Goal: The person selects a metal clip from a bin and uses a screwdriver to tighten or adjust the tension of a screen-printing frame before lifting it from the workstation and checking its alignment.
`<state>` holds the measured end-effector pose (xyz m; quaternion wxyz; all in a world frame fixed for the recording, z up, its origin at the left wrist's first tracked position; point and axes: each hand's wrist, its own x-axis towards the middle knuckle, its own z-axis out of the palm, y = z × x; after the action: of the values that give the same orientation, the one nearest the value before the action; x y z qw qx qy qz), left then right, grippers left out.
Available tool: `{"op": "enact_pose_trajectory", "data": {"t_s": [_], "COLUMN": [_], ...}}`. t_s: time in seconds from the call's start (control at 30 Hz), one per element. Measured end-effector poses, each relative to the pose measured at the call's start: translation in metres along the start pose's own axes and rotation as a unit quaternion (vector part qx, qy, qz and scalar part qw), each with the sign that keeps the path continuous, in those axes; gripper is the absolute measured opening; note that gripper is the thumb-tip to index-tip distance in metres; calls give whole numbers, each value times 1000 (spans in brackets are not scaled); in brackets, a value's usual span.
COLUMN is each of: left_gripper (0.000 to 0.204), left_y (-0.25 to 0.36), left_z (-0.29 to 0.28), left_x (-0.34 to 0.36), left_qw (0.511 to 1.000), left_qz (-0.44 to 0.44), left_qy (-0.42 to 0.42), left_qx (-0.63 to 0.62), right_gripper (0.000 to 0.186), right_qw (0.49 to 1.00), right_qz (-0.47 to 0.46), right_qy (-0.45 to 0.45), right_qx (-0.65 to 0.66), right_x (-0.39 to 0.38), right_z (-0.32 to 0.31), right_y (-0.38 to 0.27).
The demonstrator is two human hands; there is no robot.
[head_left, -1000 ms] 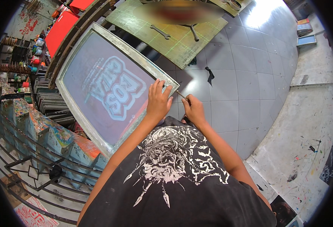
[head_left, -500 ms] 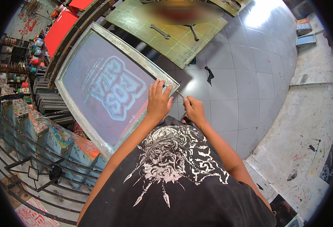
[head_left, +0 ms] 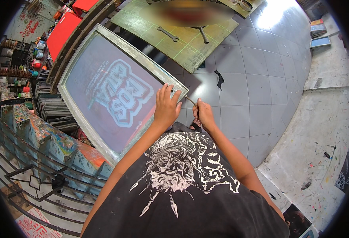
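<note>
A large screen printing frame [head_left: 88,137] lies slanted on my left, with its mesh [head_left: 91,89] bearing pale blocky lettering. My left hand [head_left: 166,105] grips the frame's near right corner, fingers over the rim and thumb at the outer side. Just right of that corner, my right hand [head_left: 204,115] is closed round a thin metal rod-like tool [head_left: 190,100]. The tool's far tip meets the frame's corner; its other end is hidden in my fingers, so its exact kind does not show.
A green gridded board [head_left: 190,43] beyond the frame carries a wrench [head_left: 168,34] and a T-shaped metal tool [head_left: 203,35]. Curved metal bars [head_left: 43,180] run along the lower left. A black scrap [head_left: 220,79] lies on the tiled floor [head_left: 257,75]. Stacked frames [head_left: 53,107] stand left.
My right hand has shifted slightly right and turned, so more of the tool shows between fingers and frame. The left hand and the frame have barely moved.
</note>
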<state>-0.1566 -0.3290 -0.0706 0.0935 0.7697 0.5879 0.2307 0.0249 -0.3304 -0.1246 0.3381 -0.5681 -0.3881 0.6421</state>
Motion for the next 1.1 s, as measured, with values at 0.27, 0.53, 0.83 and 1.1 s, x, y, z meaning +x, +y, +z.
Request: {"op": "enact_pose_trajectory", "data": {"t_s": [0.27,0.53,0.83,1.1], "left_gripper": [50,51,51,48], "left_y": [0,1,-1,2], "left_z": [0,0,-1,-4], "left_x": [0,1,2,2], "left_qw": [1000,1000,1000,1000], "left_qz": [-2,-2,7,-3], "left_qy": [0,-4,0,-11], "left_qx": [2,0,-3,-6], "right_gripper": [40,47,36,28], "right_qw": [988,953,999,974], "right_qz": [-106,-233,-38,-152], "right_qy": [22,91,16,21], "right_qx": [-110,-169,13,-164], "right_x": [-1,3,-3,-11], "right_z": [3,6,-2,-7], "right_y": [0,11,-5,-3]}}
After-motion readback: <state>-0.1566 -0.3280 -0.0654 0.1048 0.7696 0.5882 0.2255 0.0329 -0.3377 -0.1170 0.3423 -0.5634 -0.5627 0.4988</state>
